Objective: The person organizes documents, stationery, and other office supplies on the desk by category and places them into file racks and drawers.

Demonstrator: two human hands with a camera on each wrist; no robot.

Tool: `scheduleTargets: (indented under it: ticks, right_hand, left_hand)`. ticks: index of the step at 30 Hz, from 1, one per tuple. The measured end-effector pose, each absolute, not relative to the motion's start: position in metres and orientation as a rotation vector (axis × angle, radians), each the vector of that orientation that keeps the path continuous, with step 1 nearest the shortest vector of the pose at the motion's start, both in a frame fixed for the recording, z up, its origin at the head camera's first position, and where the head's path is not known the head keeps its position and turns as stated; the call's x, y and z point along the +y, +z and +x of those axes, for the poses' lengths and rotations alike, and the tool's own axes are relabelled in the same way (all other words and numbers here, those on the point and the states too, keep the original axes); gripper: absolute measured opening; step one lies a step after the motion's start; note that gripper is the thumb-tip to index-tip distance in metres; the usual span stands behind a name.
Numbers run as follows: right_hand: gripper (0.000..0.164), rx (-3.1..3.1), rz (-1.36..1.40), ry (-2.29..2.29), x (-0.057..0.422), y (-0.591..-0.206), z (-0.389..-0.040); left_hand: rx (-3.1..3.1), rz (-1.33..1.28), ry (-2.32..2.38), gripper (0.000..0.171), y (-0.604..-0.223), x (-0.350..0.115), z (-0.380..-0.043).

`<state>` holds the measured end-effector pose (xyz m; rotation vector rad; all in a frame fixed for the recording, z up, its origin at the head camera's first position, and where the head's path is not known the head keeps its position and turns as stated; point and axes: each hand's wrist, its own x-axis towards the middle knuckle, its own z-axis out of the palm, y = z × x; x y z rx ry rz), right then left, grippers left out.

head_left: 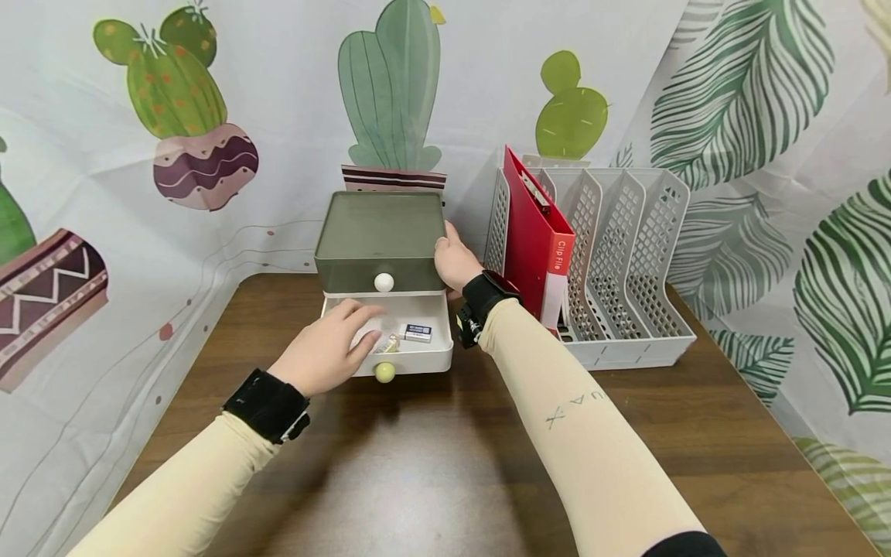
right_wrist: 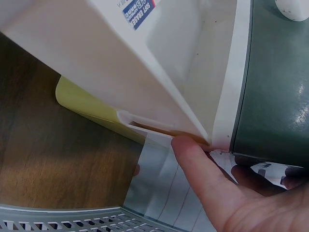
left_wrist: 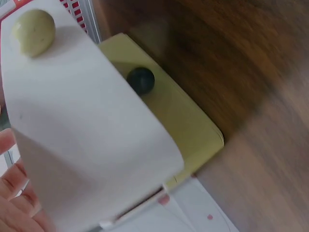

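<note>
A small drawer unit (head_left: 383, 224) with a dark green top stands against the backdrop. Its white drawer (head_left: 433, 362) is pulled out and has a yellow-green knob (head_left: 385, 373). In that drawer lie a blue-and-white eraser (head_left: 418, 333) and small clear and yellowish pieces (head_left: 391, 345). Over the drawer's left part hovers my left hand (head_left: 323, 348), fingers loosely extended and holding nothing. My right hand (head_left: 455, 261) rests against the unit's right side; the right wrist view shows its thumb (right_wrist: 193, 157) along the side near the white drawer's opening.
Below the white drawer is a yellow drawer (left_wrist: 178, 125) with a dark knob (left_wrist: 140, 80). A grey file rack (head_left: 626, 348) stands to the right, with a red clip file (head_left: 532, 240) in its left part. Brown wooden table (head_left: 418, 480) extends in front.
</note>
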<state>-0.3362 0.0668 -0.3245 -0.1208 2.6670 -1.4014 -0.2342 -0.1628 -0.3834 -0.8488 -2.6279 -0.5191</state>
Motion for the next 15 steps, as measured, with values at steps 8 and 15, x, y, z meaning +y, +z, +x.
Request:
scheduleTargets:
  ticks: [8, 15]
  right_hand:
    - [0.052, 2.663, -0.118, -1.392, 0.068, -0.325, -0.336]
    - [0.052, 2.652, -0.104, -1.405, 0.069, -0.325, -0.337]
  left_hand:
    - [-2.52, -0.67, -0.437, 0.039, -0.385, -0.196, -0.221]
    - [-2.479, -0.486, -0.42, 0.035, -0.398, -0.233, -0.209]
